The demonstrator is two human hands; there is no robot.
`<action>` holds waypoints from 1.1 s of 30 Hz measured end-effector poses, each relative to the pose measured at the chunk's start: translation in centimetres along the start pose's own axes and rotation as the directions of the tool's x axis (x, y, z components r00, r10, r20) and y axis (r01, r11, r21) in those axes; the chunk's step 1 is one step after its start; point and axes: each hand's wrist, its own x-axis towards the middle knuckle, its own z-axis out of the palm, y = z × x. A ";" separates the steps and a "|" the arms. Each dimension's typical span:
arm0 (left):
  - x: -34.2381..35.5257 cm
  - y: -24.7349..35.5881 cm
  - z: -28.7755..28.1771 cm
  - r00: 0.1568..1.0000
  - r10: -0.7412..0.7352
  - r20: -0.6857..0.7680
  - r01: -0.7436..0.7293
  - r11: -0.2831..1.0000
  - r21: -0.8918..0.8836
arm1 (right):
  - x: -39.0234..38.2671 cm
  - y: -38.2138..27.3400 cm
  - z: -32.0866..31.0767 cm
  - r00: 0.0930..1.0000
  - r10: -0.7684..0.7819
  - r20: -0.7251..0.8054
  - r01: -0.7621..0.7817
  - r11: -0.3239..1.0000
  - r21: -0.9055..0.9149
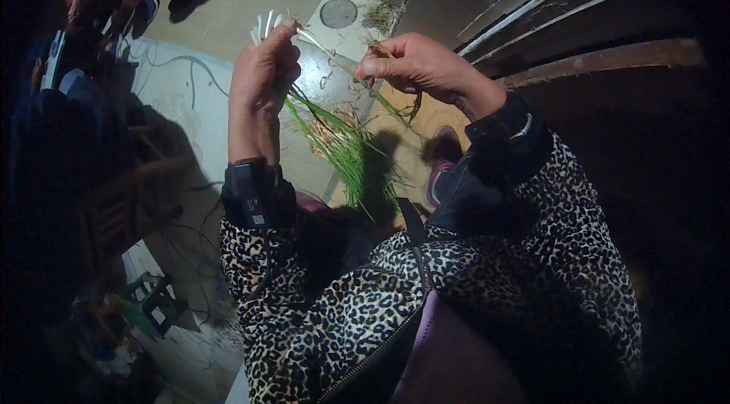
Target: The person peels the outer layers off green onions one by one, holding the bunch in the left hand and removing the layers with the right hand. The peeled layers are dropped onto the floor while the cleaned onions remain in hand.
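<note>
bunch of thin stalks [261, 33], one: white at the stem ends, long green leaves [346, 157]. located in the left hand [265, 69], upper middle of the view. white ends stand up past the thumb and forefinger; leaves hang out below the fist, fanning down toward the lap.

left hand: fingers curled tight, grasping the bunch.

right hand [430, 66]: to the right of the left hand and apart from it; thumb and forefinger pinched on a loose stalk [327, 52], pale and slender, strung between the two hands. brownish, limp strands hang below the right fingertips.

wristbands, black, two: one on the left wrist [258, 195], one on the right, the left bearing a small dark device.

jacket [350, 297], leopard print, black and cream, with a front zip; a purple garment [464, 354] shows beneath.

dry trimmings [328, 133], tan, heaped on the ground, partly behind the leaves.

shoe [439, 172], reddish, one, below the right hand.

round grey disc [338, 13] set in the pale floor beyond the hands; tuft of rootlike scraps [379, 18] beside it.

boards [601, 62], wooden, slanting at the right.
</note>
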 end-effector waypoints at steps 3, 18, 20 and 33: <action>0.0 -0.6 0.7 0.996 0.049 -0.080 -0.048 0.999 0.020 | 0.0 0.0 0.6 1.000 -0.002 0.009 0.002 0.999 0.039; -2.0 -1.7 4.0 0.999 -0.030 0.025 0.020 0.944 0.330 | 0.9 0.5 0.6 0.984 -0.141 -0.112 0.138 0.990 -0.042; -1.9 -1.6 3.8 0.999 -0.031 0.005 0.028 0.950 0.310 | 0.6 0.3 0.6 0.982 -0.169 -0.082 0.164 0.984 -0.068; -1.9 -2.1 3.8 0.993 -0.110 0.049 0.090 0.947 0.307 | 1.2 0.6 1.2 0.875 -0.427 -0.230 0.332 0.872 -0.359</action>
